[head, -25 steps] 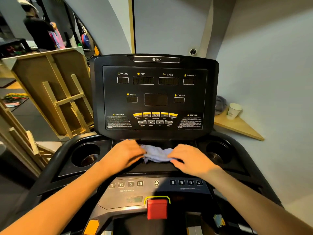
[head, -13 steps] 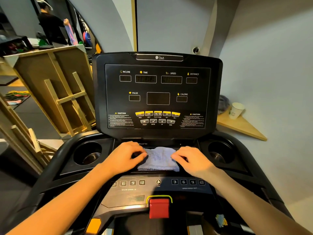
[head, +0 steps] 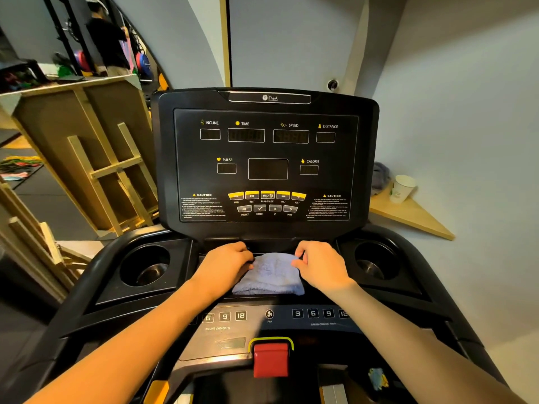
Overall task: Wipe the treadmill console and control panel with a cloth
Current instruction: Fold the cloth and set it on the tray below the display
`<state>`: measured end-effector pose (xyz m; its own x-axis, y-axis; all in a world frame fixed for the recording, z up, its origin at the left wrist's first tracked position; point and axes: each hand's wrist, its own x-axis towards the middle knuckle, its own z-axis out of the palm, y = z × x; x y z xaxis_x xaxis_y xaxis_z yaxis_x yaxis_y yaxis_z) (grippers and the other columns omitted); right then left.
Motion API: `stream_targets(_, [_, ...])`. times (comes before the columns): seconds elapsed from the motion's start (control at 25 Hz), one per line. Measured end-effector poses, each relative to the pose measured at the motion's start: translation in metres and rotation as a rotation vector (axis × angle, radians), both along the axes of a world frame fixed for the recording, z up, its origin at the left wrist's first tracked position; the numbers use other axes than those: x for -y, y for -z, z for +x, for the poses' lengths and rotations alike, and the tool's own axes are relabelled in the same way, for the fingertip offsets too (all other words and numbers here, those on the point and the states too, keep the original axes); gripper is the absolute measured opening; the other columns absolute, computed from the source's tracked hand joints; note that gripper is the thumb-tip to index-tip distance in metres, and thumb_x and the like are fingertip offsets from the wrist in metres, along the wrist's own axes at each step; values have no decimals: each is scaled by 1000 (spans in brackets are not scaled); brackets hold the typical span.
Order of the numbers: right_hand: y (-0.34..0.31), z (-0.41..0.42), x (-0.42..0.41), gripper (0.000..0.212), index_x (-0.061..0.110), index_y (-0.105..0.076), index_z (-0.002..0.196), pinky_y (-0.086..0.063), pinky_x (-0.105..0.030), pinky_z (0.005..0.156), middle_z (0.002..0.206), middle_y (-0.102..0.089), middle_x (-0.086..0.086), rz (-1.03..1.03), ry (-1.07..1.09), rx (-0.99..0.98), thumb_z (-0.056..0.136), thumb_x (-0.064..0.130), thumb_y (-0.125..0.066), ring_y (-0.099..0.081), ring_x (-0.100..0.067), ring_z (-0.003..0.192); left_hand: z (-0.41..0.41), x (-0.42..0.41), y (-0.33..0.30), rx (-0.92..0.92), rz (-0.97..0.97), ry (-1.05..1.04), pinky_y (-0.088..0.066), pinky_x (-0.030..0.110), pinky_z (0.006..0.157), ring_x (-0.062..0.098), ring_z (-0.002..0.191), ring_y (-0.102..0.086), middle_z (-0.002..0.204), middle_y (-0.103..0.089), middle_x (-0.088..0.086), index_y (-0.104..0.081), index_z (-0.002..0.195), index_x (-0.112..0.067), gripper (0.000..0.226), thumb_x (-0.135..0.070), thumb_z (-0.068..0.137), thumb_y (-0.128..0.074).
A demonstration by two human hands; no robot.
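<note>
Left hand (head: 224,265) and right hand (head: 320,265) palm-down, fingers curled gripping far corners of blue cloth (head: 269,275) on treadmill console tray (head: 320,293).

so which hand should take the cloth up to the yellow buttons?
Probably right: the right hand pinches the cloth's top corner. The left hand lies at its left edge; both sit equally below the buttons.

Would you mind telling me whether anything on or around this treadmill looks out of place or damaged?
Nothing on the treadmill console looks damaged, and the cloth lies flat on the ledge between both hands. The only oddities are off the machine: a wooden table tipped on its side at left, and a paper cup on the corner shelf at right.
</note>
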<state>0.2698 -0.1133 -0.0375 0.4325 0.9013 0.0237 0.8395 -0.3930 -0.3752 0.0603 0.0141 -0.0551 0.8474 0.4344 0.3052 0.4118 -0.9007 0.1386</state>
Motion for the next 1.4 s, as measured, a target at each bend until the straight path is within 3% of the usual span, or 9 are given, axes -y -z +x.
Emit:
stream_targets(0.2, [-4, -3, -5, 4, 32, -62, 98, -47, -28, 71, 88, -59, 12, 13, -16, 150, 96, 34, -59, -61, -13, 85, -1, 2, 3, 94, 108, -9, -56, 33, 54, 24, 76, -65, 84, -67, 5, -76, 88, -10, 15, -18, 77, -82])
stream_targets(0.32, [-1, -4, -7, 9, 29, -58, 105, -48, -30, 73, 96, -61, 9, 3, -67, 216, 98, 28, -53, -62, -16, 90, -3, 6, 11, 75, 121, 3, -54, 32, 52, 21, 76, -61, 85, -66, 3, -76, 89, -11, 22, -30, 87, -64])
stream_targets(0.4, [1, -3, -2, 11, 30, -54, 109, -48, -30, 75, 91, -57, 13, 53, -117, 155, 98, 29, -53, -58, -11, 87, -7, 7, 12, 74, 47, 6, -54, 35, 63, 20, 83, -59, 93, -66, 1, -76, 96, -13, 38, -40, 91, -49])
stream_targets(0.56, [2, -5, 23, 16, 28, -67, 92, -47, -24, 73, 78, -54, 18, 220, -420, -106, 90, 44, -64, -48, -1, 79, -19, 12, -3, 152, -233, 89, -44, 24, 91, 8, 103, -54, 106, -61, -8, -73, 104, -23, 30, -46, 90, -61])
stream_targets(0.72, [2, 1, 42, 15, 29, -71, 93, -47, -20, 72, 89, -56, 17, 125, -550, -175, 84, 41, -74, -53, -3, 83, -26, 17, -12, 37, -382, 263, -42, 17, 88, 1, 96, -54, 98, -60, -14, -73, 92, -27, 23, -48, 86, -66])
stream_targets(0.84, [-4, 3, 45, 12, 27, -70, 98, -45, -16, 71, 91, -52, 21, 104, -540, -138, 87, 30, -74, -52, -1, 80, -25, 18, -11, -41, -319, 268, -47, 22, 82, 1, 89, -53, 100, -56, -12, -70, 98, -28, 23, -46, 88, -61])
stream_targets(1.12, [-6, 1, 38, 10, 21, -65, 93, -51, -29, 73, 97, -55, 8, 89, -654, 123, 87, 13, -67, -51, -9, 88, -20, 22, -17, -102, -116, 315, -53, 33, 69, 18, 78, -60, 98, -57, 0, -65, 94, -19, 27, -34, 91, -43])
stream_targets(1.24, [-12, 1, 38, 6, 24, -67, 94, -50, -31, 79, 97, -55, 12, 23, -642, 73, 93, 22, -61, -49, -5, 92, -21, 24, -16, -109, -163, 328, -52, 33, 72, 16, 79, -59, 96, -59, 0, -68, 91, -19, 25, -31, 91, -46])
stream_targets(1.4, [-28, 3, 40, 24, 29, -72, 87, -46, -26, 81, 85, -58, 14, -101, -658, 63, 97, 40, -52, -47, -5, 88, -21, 19, -24, -138, -426, 309, -48, 27, 74, 9, 77, -59, 85, -62, -7, -74, 85, -22, 21, -24, 84, -54])
